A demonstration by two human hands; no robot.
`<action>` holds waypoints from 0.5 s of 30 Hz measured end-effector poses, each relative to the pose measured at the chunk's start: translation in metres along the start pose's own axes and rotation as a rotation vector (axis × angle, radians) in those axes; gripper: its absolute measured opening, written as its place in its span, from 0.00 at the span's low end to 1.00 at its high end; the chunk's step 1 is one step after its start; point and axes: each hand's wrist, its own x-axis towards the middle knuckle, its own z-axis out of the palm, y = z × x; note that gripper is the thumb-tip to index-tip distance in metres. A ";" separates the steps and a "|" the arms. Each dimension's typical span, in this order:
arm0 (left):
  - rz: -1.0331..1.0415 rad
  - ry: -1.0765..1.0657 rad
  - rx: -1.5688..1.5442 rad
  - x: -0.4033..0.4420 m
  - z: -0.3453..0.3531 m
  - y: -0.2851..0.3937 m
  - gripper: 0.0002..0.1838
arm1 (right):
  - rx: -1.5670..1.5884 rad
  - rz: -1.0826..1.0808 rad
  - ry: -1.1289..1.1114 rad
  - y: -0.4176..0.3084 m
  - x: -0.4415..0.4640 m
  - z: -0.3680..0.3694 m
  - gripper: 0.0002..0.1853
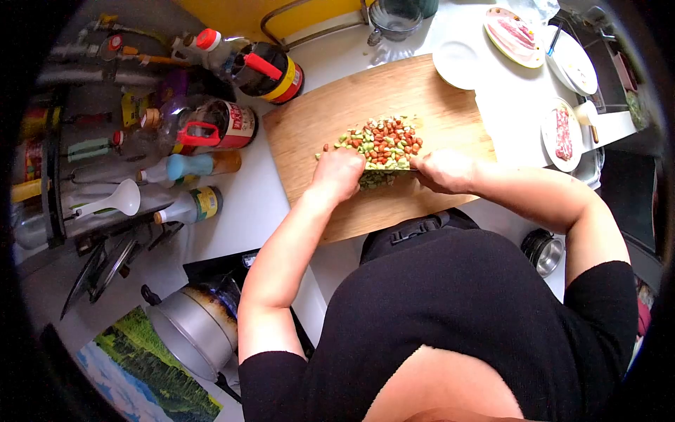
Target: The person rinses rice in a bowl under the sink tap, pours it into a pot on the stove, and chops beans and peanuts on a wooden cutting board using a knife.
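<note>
A heap of chopped green vegetable pieces (365, 146) mixed with reddish-brown peanuts (385, 146) lies on the wooden cutting board (450, 105). Across its near side runs a knife (391, 169), seen almost edge-on as a thin line. My right hand (446, 171) is closed at the knife's right end, where the handle is hidden in the fingers. At the other end, my left hand (341, 174) is closed on the blade's end, knuckles up, beside the heap. A few green pieces also show on the near side of the blade.
A white plate (457, 65) overlaps the board's far right corner. Plates of sliced meat (515, 39) and minced meat (564, 133) stand at right. Large sauce bottles (271, 74) line the left edge. A glass bowl (395, 20) sits behind; a metal pot (193, 330) is lower left.
</note>
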 end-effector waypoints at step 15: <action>0.042 0.096 -0.215 -0.014 0.010 -0.019 0.09 | -0.081 -0.011 -0.133 -0.019 0.011 -0.033 0.07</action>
